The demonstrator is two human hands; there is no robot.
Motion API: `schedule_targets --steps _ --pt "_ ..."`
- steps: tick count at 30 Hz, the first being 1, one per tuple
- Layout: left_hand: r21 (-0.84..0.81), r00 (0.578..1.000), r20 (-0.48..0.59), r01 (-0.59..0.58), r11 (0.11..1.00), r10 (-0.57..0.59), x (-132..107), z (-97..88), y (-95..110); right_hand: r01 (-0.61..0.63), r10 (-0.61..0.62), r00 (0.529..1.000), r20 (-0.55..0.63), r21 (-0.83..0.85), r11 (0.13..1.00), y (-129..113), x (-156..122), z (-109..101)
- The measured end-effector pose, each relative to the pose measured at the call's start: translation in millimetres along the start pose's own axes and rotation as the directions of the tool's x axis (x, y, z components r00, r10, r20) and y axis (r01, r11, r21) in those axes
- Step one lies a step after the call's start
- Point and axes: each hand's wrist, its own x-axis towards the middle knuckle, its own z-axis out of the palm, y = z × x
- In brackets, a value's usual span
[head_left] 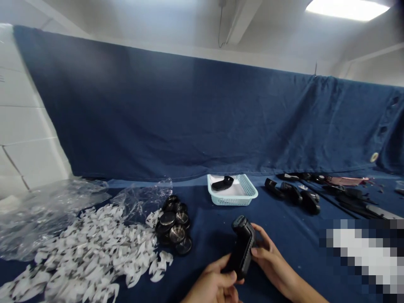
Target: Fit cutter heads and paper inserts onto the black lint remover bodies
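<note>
Both my hands hold a black angled plastic housing [242, 248] over the blue cloth, its round head tilted up and away. My left hand [217, 280] grips the lower end between thumb and fingers. Around the upper right side, near the bend, my right hand [268, 254] has its thumb and fingers closed. What kind of device the housing belongs to cannot be made out. To the left lies a pile of round black caps [175, 227] with shiny faces. Beyond the hands, a light blue basket [233, 200] contains a black curved part [223, 183] on something white.
Many small white plastic pieces [101, 248] are heaped at left beside clear plastic bags [53, 210]. More black housings [293, 194] lie at right, near dark long parts and a pinkish piece [345, 181]. A blue curtain [189, 113] hangs behind the table.
</note>
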Motion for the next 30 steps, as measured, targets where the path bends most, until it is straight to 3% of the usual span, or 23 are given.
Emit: schedule_targets --steps 7,11,13,15,17,19,24,27,30 --pt "0.027 1.0 -0.013 0.016 1.0 -0.016 2.9 -4.3 2.4 0.016 -0.018 0.997 -0.076 -0.028 0.999 3.9 1.4 0.5" --pt "0.009 1.0 -0.009 0.012 1.0 -0.012 3.4 -4.8 -1.9 -0.023 0.026 0.999 0.024 -0.112 0.993 -4.2 3.0 2.7" --pt "-0.057 0.995 -0.095 -0.027 0.998 0.022 3.5 -2.7 -2.4 -0.011 0.027 0.997 0.071 -0.213 0.977 -15.4 11.8 4.7" --pt "-0.109 0.972 -0.234 -0.066 0.992 0.039 3.4 0.1 0.3 0.066 -0.068 0.998 0.007 -0.355 0.932 -32.1 30.8 7.6" --pt "-0.092 0.937 -0.348 -0.078 0.993 0.042 3.4 1.7 5.6 0.169 -0.286 0.947 -0.146 -0.531 0.83 -52.0 60.7 11.5" --pt "0.012 0.912 -0.402 -0.091 0.996 0.088 3.9 0.9 10.8 0.2 -0.368 0.916 -0.16 -0.613 0.764 -70.5 98.7 16.4" --pt "0.371 0.892 -0.38 -0.096 0.924 0.245 6.4 -7.3 12.3 0.081 -0.338 0.936 -0.096 -0.878 0.472 -82.2 191.3 25.6" --pt "0.424 0.91 -0.34 -0.076 0.902 0.236 6.3 -10.0 10.0 -0.053 -0.286 0.948 -0.141 -0.954 0.296 -71.3 226.3 25.2" --pt "0.376 0.896 -0.394 -0.045 0.926 0.204 5.6 -8.6 11.5 -0.162 -0.261 0.943 -0.205 -0.971 0.177 -62.9 247.5 22.3"
